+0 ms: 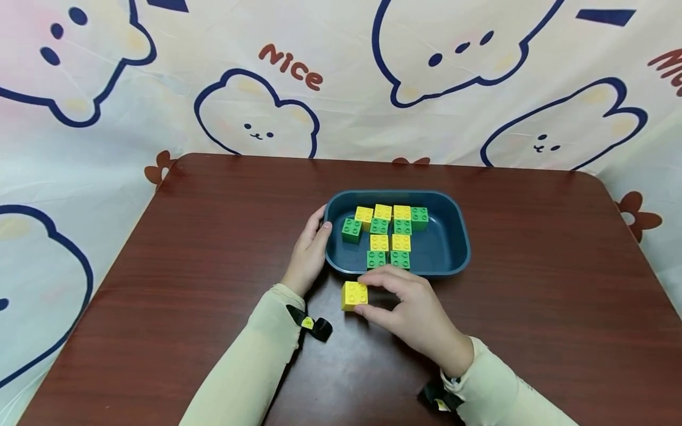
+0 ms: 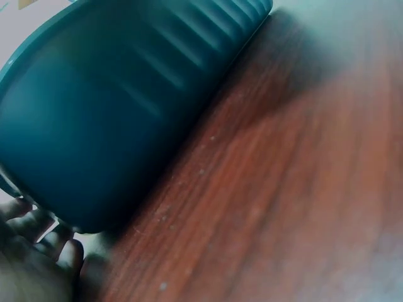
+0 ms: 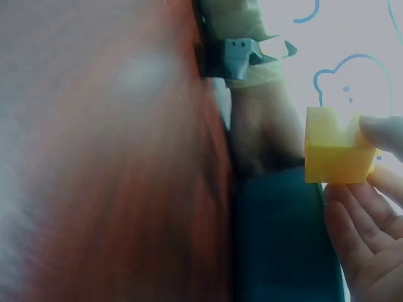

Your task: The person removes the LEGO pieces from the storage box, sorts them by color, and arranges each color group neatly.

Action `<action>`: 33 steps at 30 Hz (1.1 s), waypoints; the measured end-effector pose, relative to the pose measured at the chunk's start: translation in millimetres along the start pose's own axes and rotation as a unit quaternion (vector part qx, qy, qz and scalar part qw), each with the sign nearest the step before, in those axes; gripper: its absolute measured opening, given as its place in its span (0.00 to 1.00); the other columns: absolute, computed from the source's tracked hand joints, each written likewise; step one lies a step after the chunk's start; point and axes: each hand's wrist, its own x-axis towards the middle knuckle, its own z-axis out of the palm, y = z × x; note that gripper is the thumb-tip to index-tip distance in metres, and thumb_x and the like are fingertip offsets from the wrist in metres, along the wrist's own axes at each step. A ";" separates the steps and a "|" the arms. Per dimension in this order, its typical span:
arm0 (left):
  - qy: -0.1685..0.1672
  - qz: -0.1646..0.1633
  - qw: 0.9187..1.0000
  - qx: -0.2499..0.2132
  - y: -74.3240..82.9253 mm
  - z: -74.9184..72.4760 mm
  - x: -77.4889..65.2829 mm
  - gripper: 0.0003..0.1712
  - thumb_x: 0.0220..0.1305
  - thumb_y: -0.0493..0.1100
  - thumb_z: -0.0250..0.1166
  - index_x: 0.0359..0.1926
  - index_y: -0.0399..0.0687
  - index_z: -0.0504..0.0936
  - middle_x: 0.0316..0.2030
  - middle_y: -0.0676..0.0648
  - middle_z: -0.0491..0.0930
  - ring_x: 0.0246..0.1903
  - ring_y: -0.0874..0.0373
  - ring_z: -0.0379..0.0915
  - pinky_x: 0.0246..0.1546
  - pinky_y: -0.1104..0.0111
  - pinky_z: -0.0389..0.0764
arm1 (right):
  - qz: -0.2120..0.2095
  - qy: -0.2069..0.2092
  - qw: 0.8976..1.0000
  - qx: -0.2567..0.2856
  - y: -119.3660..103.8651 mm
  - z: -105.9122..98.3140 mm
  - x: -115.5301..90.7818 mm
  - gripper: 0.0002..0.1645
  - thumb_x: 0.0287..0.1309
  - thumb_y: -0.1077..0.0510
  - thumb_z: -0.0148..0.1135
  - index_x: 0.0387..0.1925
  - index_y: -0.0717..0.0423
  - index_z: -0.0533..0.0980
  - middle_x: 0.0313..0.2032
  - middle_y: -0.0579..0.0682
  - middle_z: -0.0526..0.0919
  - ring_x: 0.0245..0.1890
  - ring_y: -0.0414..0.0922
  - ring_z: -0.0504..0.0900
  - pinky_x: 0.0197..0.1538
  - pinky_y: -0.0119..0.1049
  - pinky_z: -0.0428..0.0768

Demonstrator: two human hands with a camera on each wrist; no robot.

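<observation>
Pinching a yellow block [image 1: 354,296] between thumb and fingertips, the right hand [image 1: 410,307] reaches it from four o'clock; the grip is narrow, with the thumb near the block's five o'clock corner and a finger near its one o'clock corner. The block sits just outside the blue tray [image 1: 443,242], off its seven o'clock edge, and looks raised above the table [image 1: 213,284]. It is probably light, stiff plastic, hard to damage but a little slick; opposite flat side faces seem the best hold, leaving the studs uncovered. The left hand [image 1: 309,251] touches the tray's nine o'clock end, thumb at the rim; whether it pinches or merely steadies, I cannot tell. Inside the tray, green blocks [image 1: 419,218] and other yellow blocks [image 1: 401,242] stand studs up.
</observation>
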 end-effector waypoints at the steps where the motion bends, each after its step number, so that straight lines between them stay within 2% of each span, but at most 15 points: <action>1: 0.000 -0.002 1.000 0.000 0.2 -0.8 0.0 0.28 0.80 0.56 0.46 0.76 0.64 0.61 0.73 0.59 0.61 0.72 0.62 0.54 0.71 0.55 0.58 | 0.004 -0.004 1.000 0.004 0.8 1.6 -0.8 0.21 0.49 0.58 0.80 0.47 0.49 0.85 0.46 0.39 0.85 0.47 0.38 0.83 0.49 0.39 0.82; 9: -0.004 -0.014 1.000 0.003 -1.5 -5.1 -1.4 0.28 0.79 0.57 0.46 0.76 0.66 0.60 0.73 0.60 0.60 0.72 0.61 0.54 0.72 0.53 0.57 | 0.046 -0.038 0.998 0.015 8.5 17.2 -8.5 0.20 0.50 0.56 0.80 0.47 0.48 0.85 0.47 0.38 0.84 0.48 0.35 0.81 0.50 0.39 0.82; 15: -0.014 -0.027 1.000 0.006 -3.2 -4.0 -4.6 0.28 0.79 0.58 0.46 0.76 0.67 0.59 0.73 0.60 0.60 0.73 0.62 0.52 0.72 0.53 0.56 | 0.041 -0.035 0.999 -0.005 13.1 21.7 -14.6 0.21 0.49 0.55 0.80 0.46 0.48 0.85 0.46 0.35 0.83 0.48 0.35 0.81 0.51 0.36 0.81; 23: -0.006 -0.012 1.000 0.005 -2.4 -6.9 -4.7 0.28 0.80 0.56 0.46 0.76 0.64 0.60 0.73 0.58 0.60 0.73 0.61 0.52 0.72 0.53 0.55 | 0.033 -0.056 0.998 -0.007 16.9 25.3 -12.5 0.20 0.50 0.56 0.79 0.47 0.49 0.84 0.46 0.35 0.82 0.47 0.34 0.80 0.50 0.35 0.81; 30: -0.001 -0.006 1.000 0.007 -1.5 -4.9 -2.2 0.28 0.79 0.55 0.46 0.76 0.61 0.62 0.73 0.56 0.62 0.72 0.60 0.54 0.72 0.53 0.55 | 0.041 -0.068 0.997 -0.002 17.3 25.6 -12.3 0.20 0.49 0.58 0.80 0.45 0.47 0.83 0.45 0.36 0.81 0.43 0.40 0.81 0.46 0.37 0.81; 33: 0.000 -0.003 1.000 0.006 -0.4 -3.4 -1.2 0.27 0.79 0.55 0.47 0.75 0.61 0.62 0.72 0.56 0.63 0.72 0.61 0.54 0.72 0.53 0.55 | 0.039 -0.068 0.997 -0.002 17.0 25.0 -12.4 0.20 0.49 0.58 0.80 0.45 0.46 0.83 0.45 0.36 0.81 0.44 0.39 0.81 0.47 0.36 0.81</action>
